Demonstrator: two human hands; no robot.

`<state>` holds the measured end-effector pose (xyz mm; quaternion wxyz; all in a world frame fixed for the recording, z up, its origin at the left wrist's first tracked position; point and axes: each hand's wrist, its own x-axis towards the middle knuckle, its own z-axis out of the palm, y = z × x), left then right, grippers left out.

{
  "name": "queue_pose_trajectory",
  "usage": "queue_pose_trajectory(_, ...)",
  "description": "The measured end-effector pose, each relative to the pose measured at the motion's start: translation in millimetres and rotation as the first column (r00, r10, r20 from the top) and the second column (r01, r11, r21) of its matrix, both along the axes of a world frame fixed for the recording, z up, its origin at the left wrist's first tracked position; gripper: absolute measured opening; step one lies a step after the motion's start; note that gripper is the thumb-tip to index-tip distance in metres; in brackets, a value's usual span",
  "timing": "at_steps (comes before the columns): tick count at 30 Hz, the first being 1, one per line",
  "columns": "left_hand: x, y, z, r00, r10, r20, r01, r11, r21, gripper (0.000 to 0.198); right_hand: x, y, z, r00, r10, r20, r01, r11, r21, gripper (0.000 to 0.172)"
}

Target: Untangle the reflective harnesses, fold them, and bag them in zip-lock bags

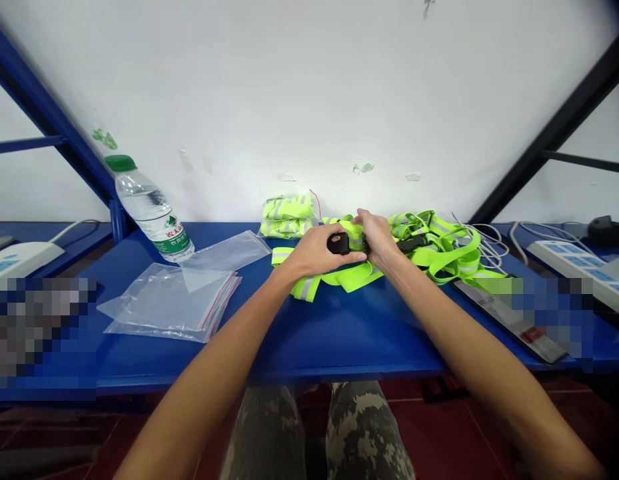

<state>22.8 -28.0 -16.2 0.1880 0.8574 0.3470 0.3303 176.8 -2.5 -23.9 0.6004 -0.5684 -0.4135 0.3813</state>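
Over the blue table, my left hand (314, 252) grips a black plastic buckle (338, 244) on a neon yellow-green reflective strap (305, 288) with a grey stripe. Close beside it, my right hand (378, 237) has its fingers closed around a dark piece on the same webbing, mostly hidden by the fingers. Strap ends hang down below both hands onto the table. To the right lies a loose heap of matching straps (459, 257) with another black buckle (413, 243) in it. Behind my left hand stands a stack of folded straps in clear bags (288, 217).
Clear zip bags (174, 300) lie flat on the left, near a water bottle (152, 212) with a green cap. A phone-like device (509, 317) rests at the right. White cables (489, 247) and a power strip (584, 270) are beyond it. A wall (309, 100) closes off the back.
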Motion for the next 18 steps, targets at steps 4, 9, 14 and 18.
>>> queue_pose_trajectory(4,9,-3,-6.0,0.999,-0.050,0.012,0.049,0.997,0.064,0.028,-7,-4,-4.3,0.994,0.034,0.104,-0.037,0.999,0.027,0.030)
queue_pose_trajectory(9,-1,9,-3.0,0.955,-0.038,0.294,0.091,0.981,-0.170,0.021,6,-8,-4.6,0.948,0.272,0.168,-0.300,0.938,0.172,0.042)
queue_pose_trajectory(14,-18,22,6.0,0.848,0.089,0.523,0.115,0.931,-0.345,0.022,26,-18,7.7,0.779,0.513,0.361,-0.611,0.750,0.254,0.031)
queue_pose_trajectory(18,-22,23,6.6,0.831,0.092,0.549,0.115,0.936,-0.331,0.025,29,-21,8.7,0.713,0.638,0.291,-0.697,0.689,0.200,0.036)
